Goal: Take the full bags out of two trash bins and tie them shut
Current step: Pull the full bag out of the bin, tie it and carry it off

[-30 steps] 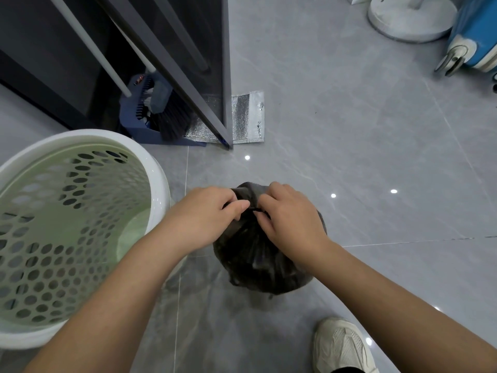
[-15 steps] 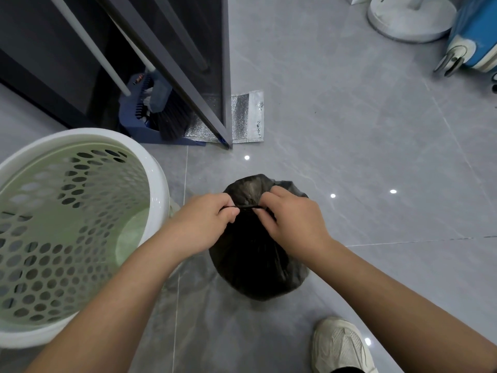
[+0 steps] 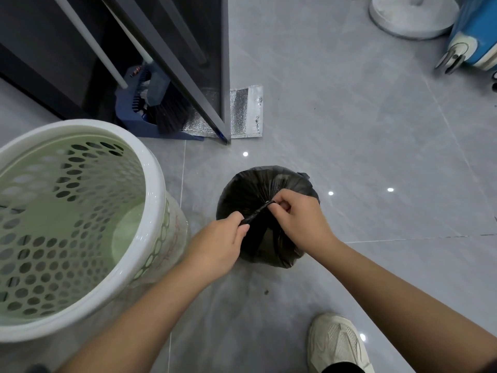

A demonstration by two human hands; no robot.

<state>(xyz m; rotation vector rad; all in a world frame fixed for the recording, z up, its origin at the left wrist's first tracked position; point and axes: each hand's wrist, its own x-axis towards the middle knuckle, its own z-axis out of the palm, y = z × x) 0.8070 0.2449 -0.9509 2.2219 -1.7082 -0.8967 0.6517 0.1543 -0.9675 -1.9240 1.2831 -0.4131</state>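
A full black trash bag (image 3: 252, 189) sits on the grey floor tiles in front of me, its top gathered into pleats. A twisted strip of the bag's plastic (image 3: 256, 212) stretches taut between my two hands. My left hand (image 3: 219, 243) pinches the strip's lower end at the bag's near left side. My right hand (image 3: 297, 218) pinches the upper end over the bag's top. Left of the bag stands a white trash bin (image 3: 150, 184) with a perforated pale green inner wall; no bag is in it.
A dark door frame (image 3: 215, 76) rises behind the bag, with a blue dustpan and brush (image 3: 158, 111) and a silver foil mat (image 3: 244, 111) at its foot. A white round stand base (image 3: 411, 17) and a blue suitcase (image 3: 476, 36) are far right. My shoe (image 3: 336, 345) is near right.
My hands have pulled apart, drawing the twisted strip out longer and diagonal. The left hand dropped toward me; the bag's gathered top now shows more behind the hands.
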